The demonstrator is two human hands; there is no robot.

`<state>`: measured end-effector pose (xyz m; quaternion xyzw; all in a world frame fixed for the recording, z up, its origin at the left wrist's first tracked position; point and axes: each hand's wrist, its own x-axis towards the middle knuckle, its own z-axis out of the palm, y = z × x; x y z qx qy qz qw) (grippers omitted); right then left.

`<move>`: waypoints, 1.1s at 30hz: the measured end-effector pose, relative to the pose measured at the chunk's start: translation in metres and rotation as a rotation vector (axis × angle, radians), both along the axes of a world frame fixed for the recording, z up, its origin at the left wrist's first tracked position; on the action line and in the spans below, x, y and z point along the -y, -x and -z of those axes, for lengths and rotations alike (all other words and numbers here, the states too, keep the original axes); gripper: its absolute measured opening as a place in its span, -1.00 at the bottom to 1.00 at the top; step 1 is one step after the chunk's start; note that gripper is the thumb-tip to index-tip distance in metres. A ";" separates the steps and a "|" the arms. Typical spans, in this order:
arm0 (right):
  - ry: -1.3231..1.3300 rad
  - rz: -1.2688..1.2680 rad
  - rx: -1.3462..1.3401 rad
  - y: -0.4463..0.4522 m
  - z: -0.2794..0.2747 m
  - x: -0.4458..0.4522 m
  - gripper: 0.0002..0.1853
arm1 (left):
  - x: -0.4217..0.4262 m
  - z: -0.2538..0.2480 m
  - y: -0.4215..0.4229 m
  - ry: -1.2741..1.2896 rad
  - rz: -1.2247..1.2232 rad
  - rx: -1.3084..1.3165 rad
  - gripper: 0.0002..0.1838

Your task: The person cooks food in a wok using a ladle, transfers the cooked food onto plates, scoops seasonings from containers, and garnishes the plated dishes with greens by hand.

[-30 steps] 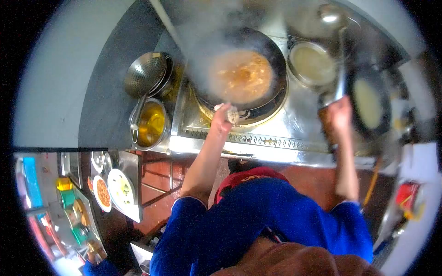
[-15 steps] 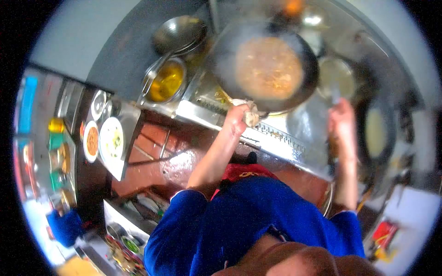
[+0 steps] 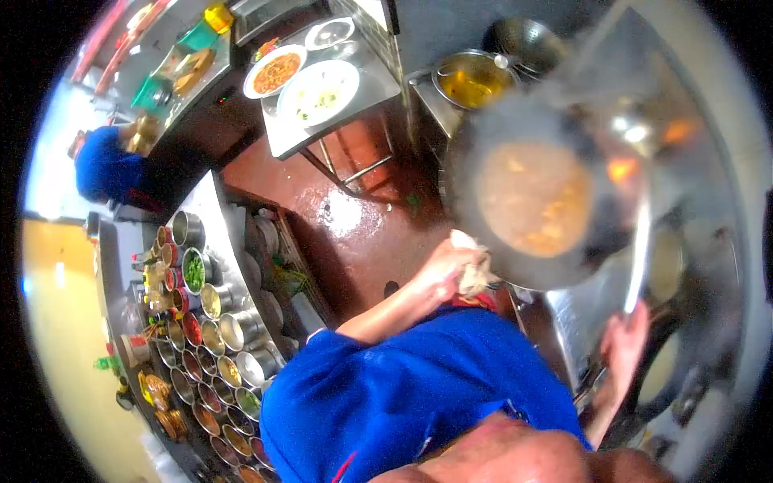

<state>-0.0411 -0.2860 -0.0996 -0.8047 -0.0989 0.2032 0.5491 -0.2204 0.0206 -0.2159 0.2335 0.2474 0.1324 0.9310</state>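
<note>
My left hand (image 3: 445, 272) is closed round a pale folded cloth (image 3: 477, 275) at the near edge of a large dark wok (image 3: 604, 189). Cloth and fingers hide the part of the wok being gripped. Steaming brownish food in liquid (image 3: 533, 197) fills the wok's middle. My right hand (image 3: 623, 342) is wrapped round the long handle of a ladle (image 3: 642, 241), to the right of the wok. The ladle's bowl (image 3: 632, 130) is beyond the wok's right side, near an orange flame (image 3: 622, 169), blurred by steam.
A pot of yellow oil (image 3: 475, 80) and another wok (image 3: 527, 44) stand behind. Plates of food (image 3: 318, 95) rest on a side table (image 3: 374, 80). Several metal tins of ingredients (image 3: 233, 330) line a counter at left. A co-worker in blue (image 3: 109, 165) is at far left.
The view has swung left, bringing the tins and co-worker into sight. The wok is nearer my body, my left hand still on it. The ladle now shows at full length.
</note>
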 end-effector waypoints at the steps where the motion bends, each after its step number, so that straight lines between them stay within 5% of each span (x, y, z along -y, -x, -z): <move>1: -0.013 0.021 0.003 0.018 0.005 -0.017 -0.35 | -0.007 -0.014 0.024 -0.080 -0.013 -0.087 -0.82; 6: 0.325 -0.321 0.014 0.074 0.031 -0.114 -0.34 | -0.041 -0.013 0.123 -0.102 -0.191 -0.136 -0.72; 9: 0.307 -0.601 0.596 0.088 0.079 -0.165 -0.39 | -0.066 -0.008 0.182 -0.147 -0.285 -0.105 -0.70; 10: 0.349 -0.636 0.596 0.105 0.078 -0.184 -0.40 | -0.076 -0.010 0.202 -0.209 -0.321 -0.115 -0.87; 13: 0.384 -0.812 0.624 0.152 0.076 -0.236 -0.44 | -0.106 0.000 0.243 -0.270 -0.449 -0.048 -0.92; 14: 0.370 -0.830 0.277 0.163 0.072 -0.245 -0.45 | -0.116 0.004 0.249 -0.273 -0.493 -0.009 -0.73; 15: 0.361 -0.833 -0.070 0.186 0.054 -0.261 -0.46 | -0.129 0.008 0.258 -0.295 -0.515 -0.007 -0.74; 22: 0.080 -0.961 -1.034 0.229 0.024 -0.342 -0.54 | -0.176 -0.017 0.301 -0.183 -0.694 -0.141 -0.92; 26: 0.060 -1.029 -1.316 0.223 0.011 -0.396 -0.59 | -0.202 -0.001 0.316 -0.194 -0.787 -0.171 -0.89; 33: 0.114 -1.082 -1.395 0.210 -0.004 -0.464 -0.58 | -0.237 -0.010 0.314 -0.161 -0.952 -0.146 -0.80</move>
